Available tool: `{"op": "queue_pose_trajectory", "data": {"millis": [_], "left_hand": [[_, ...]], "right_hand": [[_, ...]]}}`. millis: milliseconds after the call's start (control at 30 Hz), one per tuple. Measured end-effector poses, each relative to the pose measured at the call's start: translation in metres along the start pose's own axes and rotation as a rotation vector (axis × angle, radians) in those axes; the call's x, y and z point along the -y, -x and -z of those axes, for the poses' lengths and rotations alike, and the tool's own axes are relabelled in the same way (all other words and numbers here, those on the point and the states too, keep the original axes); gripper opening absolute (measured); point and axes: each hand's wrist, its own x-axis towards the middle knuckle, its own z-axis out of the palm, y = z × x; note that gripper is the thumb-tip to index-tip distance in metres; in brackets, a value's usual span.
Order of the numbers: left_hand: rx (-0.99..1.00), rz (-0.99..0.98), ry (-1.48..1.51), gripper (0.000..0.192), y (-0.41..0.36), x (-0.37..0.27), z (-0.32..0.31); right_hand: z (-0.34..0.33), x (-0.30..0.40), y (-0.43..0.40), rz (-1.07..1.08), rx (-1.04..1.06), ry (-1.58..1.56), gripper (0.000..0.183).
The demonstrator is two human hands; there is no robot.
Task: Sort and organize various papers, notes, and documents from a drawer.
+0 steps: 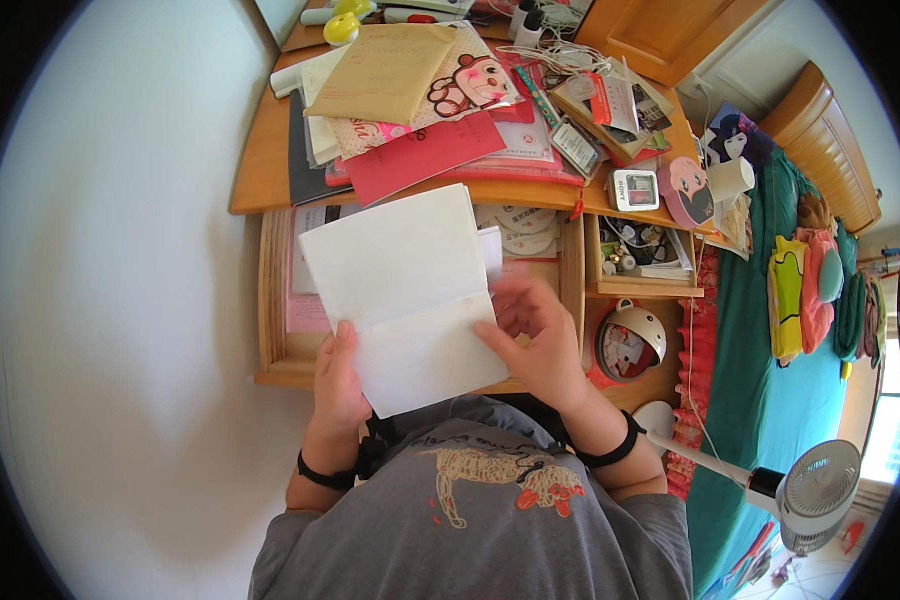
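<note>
A folded white sheet of paper [412, 300], blank on its upward face and creased across the middle, is held at a tilt over the open wide drawer. My left hand [340, 382] grips its lower left edge, thumb on top and fingers hidden underneath. At the right edge, my right hand [532, 330] touches the paper with its thumb. Its other fingers are curled and slightly blurred, so their hold is unclear. A smaller white paper piece [490, 251] sticks out from behind the sheet.
The wide wooden drawer [572, 300] holds papers and round discs. Beside it, a small open drawer [645, 289] contains cables and small items. Envelopes [390, 71], folders and books crowd the desk [259, 176]. A domed bin [630, 341] stands below; a fan [817, 487] is at right.
</note>
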Motion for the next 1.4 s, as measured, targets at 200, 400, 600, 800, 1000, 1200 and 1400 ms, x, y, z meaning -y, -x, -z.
{"op": "queue_pose_trajectory", "data": {"millis": [200, 400, 600, 800, 1000, 1200, 1400], "left_hand": [[0.014, -0.010, -0.181, 0.028, -0.004, 0.008, 0.013], [-0.092, -0.341, -0.883, 0.009, -0.008, 0.004, 0.013], [0.306, -0.202, -0.711, 0.027, -0.002, -0.001, 0.001], [0.391, -0.127, -0.398, 0.042, 0.005, 0.010, -0.005], [0.431, -0.039, -0.288, 0.035, 0.007, 0.005, -0.007], [0.344, 0.009, -0.367, 0.022, 0.006, -0.002, -0.018], [0.020, -0.089, -0.467, 0.011, -0.001, -0.004, -0.001]], "right_hand": [[0.015, 0.011, 0.002, -0.158, 0.143, -0.285, 0.012], [0.013, 0.021, 0.005, 0.165, -0.041, 0.024, 0.024], [-0.001, 0.028, 0.007, 0.345, -0.146, 0.380, 0.030], [-0.014, 0.026, 0.008, 0.560, 0.179, 0.609, 0.023], [-0.001, 0.029, 0.007, 0.500, 0.248, 0.420, 0.017], [0.004, 0.034, 0.012, 0.504, 0.070, 0.543, 0.014], [0.039, 0.049, 0.019, 0.403, -0.134, 0.441, 0.012]]}}
